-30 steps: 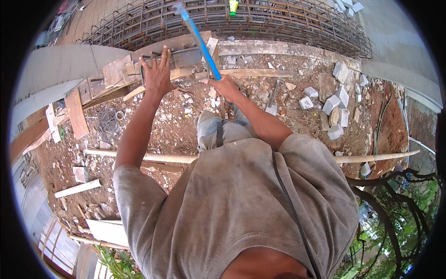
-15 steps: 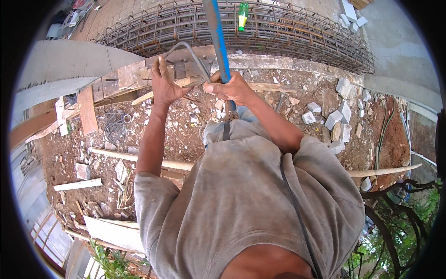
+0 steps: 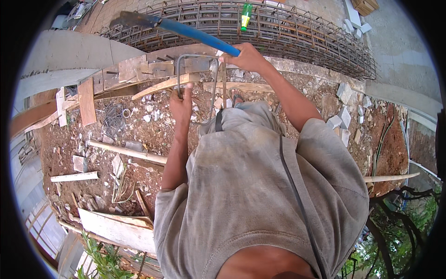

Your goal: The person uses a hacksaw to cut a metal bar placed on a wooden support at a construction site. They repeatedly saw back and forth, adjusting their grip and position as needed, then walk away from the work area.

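Currently holding a bent steel rod (image 3: 200, 55) by one side in the curled left hand (image 3: 181, 105) — clasping a blue tool (image 3: 200, 37) in the right hand (image 3: 247, 57), slanting it leftward beyond the rod. Apparently orienting the rod above rubbly ground (image 3: 158, 123), short of the rebar cage (image 3: 297, 32) — next, seemingly needing steady grips on both.

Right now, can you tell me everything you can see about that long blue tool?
The blue tool has a straight, scuffed bar that looks like painted metal, and a dark head, too blurred for its exact shape. The right hand grips the other end, hiding whatever lies beyond. It slants up to the left in the picture, its bar crossing in front of the steel bar cage.
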`<state>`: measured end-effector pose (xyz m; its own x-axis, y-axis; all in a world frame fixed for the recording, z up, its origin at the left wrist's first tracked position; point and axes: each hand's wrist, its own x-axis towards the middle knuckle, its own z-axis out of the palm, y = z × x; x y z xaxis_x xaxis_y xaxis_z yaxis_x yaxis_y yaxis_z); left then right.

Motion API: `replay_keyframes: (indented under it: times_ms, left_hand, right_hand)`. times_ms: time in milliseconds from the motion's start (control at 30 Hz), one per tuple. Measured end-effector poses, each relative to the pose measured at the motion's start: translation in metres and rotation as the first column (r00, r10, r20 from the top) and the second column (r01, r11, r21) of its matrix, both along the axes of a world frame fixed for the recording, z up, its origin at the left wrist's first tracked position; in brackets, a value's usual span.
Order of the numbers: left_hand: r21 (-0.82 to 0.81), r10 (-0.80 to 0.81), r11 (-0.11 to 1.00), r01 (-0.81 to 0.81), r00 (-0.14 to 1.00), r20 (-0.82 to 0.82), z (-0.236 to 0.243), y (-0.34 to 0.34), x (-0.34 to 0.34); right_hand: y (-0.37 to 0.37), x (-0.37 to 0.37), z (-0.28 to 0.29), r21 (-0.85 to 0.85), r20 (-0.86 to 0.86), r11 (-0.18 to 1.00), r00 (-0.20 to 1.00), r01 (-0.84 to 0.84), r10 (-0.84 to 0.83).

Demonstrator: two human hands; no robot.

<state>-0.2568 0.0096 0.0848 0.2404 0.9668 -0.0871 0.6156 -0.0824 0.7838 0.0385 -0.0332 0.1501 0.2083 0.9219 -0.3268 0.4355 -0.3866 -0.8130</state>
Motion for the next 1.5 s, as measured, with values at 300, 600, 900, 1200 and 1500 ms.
replay_keyframes:
  times_ms: [300, 600, 900, 1200, 1500]
  left_hand:
    - [-0.122, -0.015, 0.993, 0.008, 0.998, -0.061, -0.062, 0.003, 0.014]
    - [-0.177, -0.081, 0.983, 0.052, 0.984, -0.161, -0.089, 0.029, 0.014]
    - [-0.196, -0.107, 0.98, 0.04, 0.933, -0.345, -0.073, 0.028, 0.023]
    - [0.206, -0.034, 0.96, 0.189, 0.81, -0.585, -0.063, -0.012, 0.055]
    - [0.115, -0.058, 0.984, 0.139, 0.849, -0.526, -0.052, -0.005, 0.057]
  right_hand:
    - [0.046, 0.018, -0.101, -0.075, 0.294, 0.988, 0.944, -0.131, 0.148]
    - [0.047, 0.008, -0.121, -0.238, 0.182, 0.969, 0.983, 0.062, -0.019]
    - [0.038, -0.01, -0.145, -0.243, 0.154, 0.927, 0.955, 0.286, -0.254]
    - [0.04, -0.015, -0.123, -0.345, 0.174, 0.88, 0.944, 0.325, -0.28]
    - [-0.04, 0.084, -0.063, -0.222, 0.328, 0.957, 0.939, 0.185, -0.105]
